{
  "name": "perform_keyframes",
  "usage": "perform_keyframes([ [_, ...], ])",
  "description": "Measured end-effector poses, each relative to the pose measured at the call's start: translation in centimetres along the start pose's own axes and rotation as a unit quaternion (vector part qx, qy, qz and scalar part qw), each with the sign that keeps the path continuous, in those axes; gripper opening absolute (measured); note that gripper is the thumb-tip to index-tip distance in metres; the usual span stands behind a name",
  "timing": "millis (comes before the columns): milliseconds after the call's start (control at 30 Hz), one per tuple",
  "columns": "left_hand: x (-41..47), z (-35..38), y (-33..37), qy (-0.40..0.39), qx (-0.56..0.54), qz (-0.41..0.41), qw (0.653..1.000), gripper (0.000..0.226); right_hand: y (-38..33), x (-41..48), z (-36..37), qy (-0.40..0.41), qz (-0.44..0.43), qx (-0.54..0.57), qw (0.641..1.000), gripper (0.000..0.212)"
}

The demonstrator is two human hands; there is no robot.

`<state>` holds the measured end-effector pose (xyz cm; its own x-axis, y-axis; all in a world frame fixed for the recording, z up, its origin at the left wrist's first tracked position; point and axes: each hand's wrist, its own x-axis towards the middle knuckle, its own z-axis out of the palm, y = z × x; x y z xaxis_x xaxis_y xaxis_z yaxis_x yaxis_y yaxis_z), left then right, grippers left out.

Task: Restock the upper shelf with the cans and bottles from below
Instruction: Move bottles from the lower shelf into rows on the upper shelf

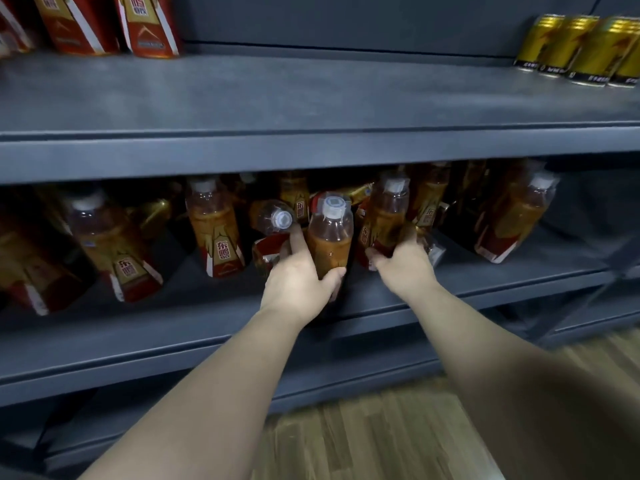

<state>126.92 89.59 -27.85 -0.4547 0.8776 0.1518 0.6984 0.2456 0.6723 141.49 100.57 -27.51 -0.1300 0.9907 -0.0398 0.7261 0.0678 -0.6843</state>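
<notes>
The dark grey shelving (311, 157) fills the view above a wood floor (381, 438). Its upper shelf (277, 91) carries red-labelled bottles (114, 26) at the back left and gold cans (581, 50) at the back right. The lower shelf (194, 317) holds a jumble of amber drink bottles (214, 230), some tipped over. The left grip (298, 282) is wrapped round one upright bottle (329, 237) there. The right grip (405, 265) clasps a neighbouring bottle (384, 220) just beside it.
</notes>
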Motion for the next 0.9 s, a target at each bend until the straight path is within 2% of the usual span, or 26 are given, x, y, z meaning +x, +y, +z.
perform_keyframes([
  [167, 0.2, 3.0, -0.8, 0.056, -0.032, 0.011, 0.998, 0.103, 0.8, 0.9, 2.7, 0.054, -0.013, 0.077, 0.995, 0.093],
  [333, 0.6, 5.4, -1.2, 0.113, -0.081, 0.005, 0.990, 0.092, 1.3, 1.3, 3.4, 0.093, -0.037, 0.108, 0.989, 0.081],
  [467, 0.8, 6.3, -1.5, 0.148, -0.076, 0.002, 0.986, 0.086, 2.0, 2.3, 4.3, 0.127, -0.060, 0.126, 0.982, 0.078],
  [600, 0.9, 6.6, -1.6, 0.157, -0.075, 0.003, 0.985, 0.086, 2.0, 2.7, 4.5, 0.141, -0.078, 0.103, 0.982, 0.090],
  [733, 0.9, 6.7, -1.5, 0.160, -0.082, 0.008, 0.984, 0.087, 1.9, 2.9, 4.6, 0.156, -0.091, 0.111, 0.977, 0.078],
  [900, 1.4, 6.2, -0.9, 0.141, -0.136, -0.005, 0.981, 0.072, 2.4, 2.4, 4.7, 0.146, -0.131, 0.146, 0.970, 0.070],
])
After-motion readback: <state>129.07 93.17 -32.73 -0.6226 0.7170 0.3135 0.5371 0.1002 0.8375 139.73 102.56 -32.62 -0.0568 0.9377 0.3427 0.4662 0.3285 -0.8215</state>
